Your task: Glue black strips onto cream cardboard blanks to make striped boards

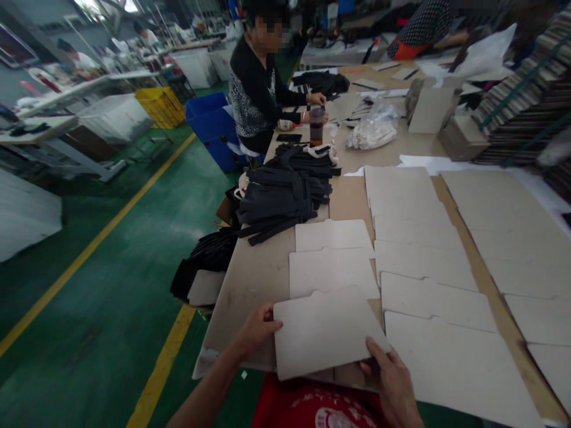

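Observation:
A pale grey cardboard panel [328,333] with rounded corners is held between both hands just over the near edge of the table. My left hand [259,327] pinches its left edge, thumb on top. At its lower right corner my right hand [390,368] grips with the thumb above and the fingers beneath. Behind it lie two similar panels [332,270] in a short overlapping column. A longer column of overlapping panels [423,258] runs to the right, and another column [513,232] lies beyond that.
Bundles of black strips [276,199] lie on the table's left side, with a dark bag [205,255] below. A co-worker [263,83] sits beyond, near a drink bottle [316,125] and a clear plastic bag [375,128]. Tall stacked boards [526,101] stand at right. A blue bin [214,131] is on the floor.

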Tool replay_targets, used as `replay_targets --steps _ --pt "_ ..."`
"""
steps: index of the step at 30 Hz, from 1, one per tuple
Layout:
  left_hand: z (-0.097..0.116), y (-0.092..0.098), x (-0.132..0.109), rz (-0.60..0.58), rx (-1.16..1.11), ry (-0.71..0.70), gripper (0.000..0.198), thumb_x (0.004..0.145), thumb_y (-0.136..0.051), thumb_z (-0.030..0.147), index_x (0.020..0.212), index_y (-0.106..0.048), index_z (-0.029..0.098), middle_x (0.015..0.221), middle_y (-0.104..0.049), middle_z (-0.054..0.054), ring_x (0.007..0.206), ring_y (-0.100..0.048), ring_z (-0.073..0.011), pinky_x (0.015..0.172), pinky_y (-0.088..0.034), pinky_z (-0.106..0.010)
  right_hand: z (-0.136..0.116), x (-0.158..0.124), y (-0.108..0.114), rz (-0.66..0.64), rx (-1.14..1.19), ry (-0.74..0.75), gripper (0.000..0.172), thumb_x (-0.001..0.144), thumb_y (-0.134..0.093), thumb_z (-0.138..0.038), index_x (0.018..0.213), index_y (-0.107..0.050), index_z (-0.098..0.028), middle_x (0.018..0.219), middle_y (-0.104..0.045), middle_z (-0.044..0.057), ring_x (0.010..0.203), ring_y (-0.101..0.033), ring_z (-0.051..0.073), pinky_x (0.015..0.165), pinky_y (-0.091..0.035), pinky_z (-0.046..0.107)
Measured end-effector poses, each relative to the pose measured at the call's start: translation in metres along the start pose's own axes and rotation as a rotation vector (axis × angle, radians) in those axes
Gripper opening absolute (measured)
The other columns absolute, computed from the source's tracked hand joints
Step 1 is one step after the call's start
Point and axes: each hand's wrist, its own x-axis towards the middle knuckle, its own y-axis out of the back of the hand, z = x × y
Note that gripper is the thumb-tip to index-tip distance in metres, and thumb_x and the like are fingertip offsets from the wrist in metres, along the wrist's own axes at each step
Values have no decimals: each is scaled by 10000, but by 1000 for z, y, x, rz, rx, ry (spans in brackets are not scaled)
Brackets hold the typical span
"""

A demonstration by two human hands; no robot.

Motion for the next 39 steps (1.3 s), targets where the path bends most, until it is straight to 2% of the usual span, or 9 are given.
replay_targets --steps 6,12,18,23,29,32,34,36,39 --pt "-11 -9 29 211 140 -158 210 687 -618 334 819 -627 171 777 -673 -24 768 -613 -191 738 -446 -288 3 14 -6 35 -52 75 554 593 -824 -520 957 -657 -137 819 -724 8 715 -669 166 583 -604 254" --pt "-24 -18 41 322 258 -186 213 730 -585 331 870 -644 182 791 -680 -17 750 -625 -182 716 -447 -287 5 21 -6 51 -106 37 527 615 -786 -511 915 -613 -114 691 -711 17 602 -693 190 517 -602 275" --pt "-25 -20 44 400 354 -169 282 736 -600 350 958 -663 187 787 -676 -15 725 -621 -177 705 -455 -284 7 19 -6 38 -130 38 493 677 -723 -532 916 -581 -125 650 -706 28 605 -710 209 512 -597 282" --pt "-24 -21 44 449 430 -165 292 732 -616 367 964 -666 195 749 -655 -3 681 -607 -175 674 -459 -289 7 15 -6 30 -157 33 496 655 -726 -563 868 -566 -144 648 -709 51 630 -720 229 500 -585 284" --pt "-29 -19 49 506 509 -224 351 739 -621 386 1031 -647 193 729 -631 7 634 -600 -175 631 -487 -289 10 11 -5 -36 -272 39 478 721 -643 -623 803 -560 -160 698 -722 89 584 -689 187 481 -552 264" --pt "-31 -21 47 616 563 -275 455 783 -588 405 1145 -576 129 813 -616 -42 677 -601 -204 673 -519 -347 11 4 1 -92 -381 28 447 774 -569 -618 809 -546 -173 668 -697 55 498 -627 139 408 -478 222" --pt "-32 -29 43 666 608 -339 460 847 -517 393 1201 -523 100 921 -604 -101 785 -612 -239 741 -529 -403 12 -4 7 -158 -476 14 423 785 -539 -600 828 -550 -179 648 -676 28 461 -585 115 369 -404 192" --pt "-30 -45 36 630 669 -448 405 899 -450 353 1219 -510 112 1037 -592 -145 956 -601 -270 861 -509 -453 13 -12 15 -217 -561 42 392 778 -530 -578 817 -551 -188 639 -661 10 458 -565 105 366 -362 181" --pt "-25 -84 26 396 783 -669 365 909 -475 305 1245 -532 174 1226 -579 -131 1188 -518 -259 1049 -416 -453 14 -23 25 -234 -616 119 342 777 -496 -545 773 -534 -205 644 -649 -9 480 -556 100 401 -363 186"
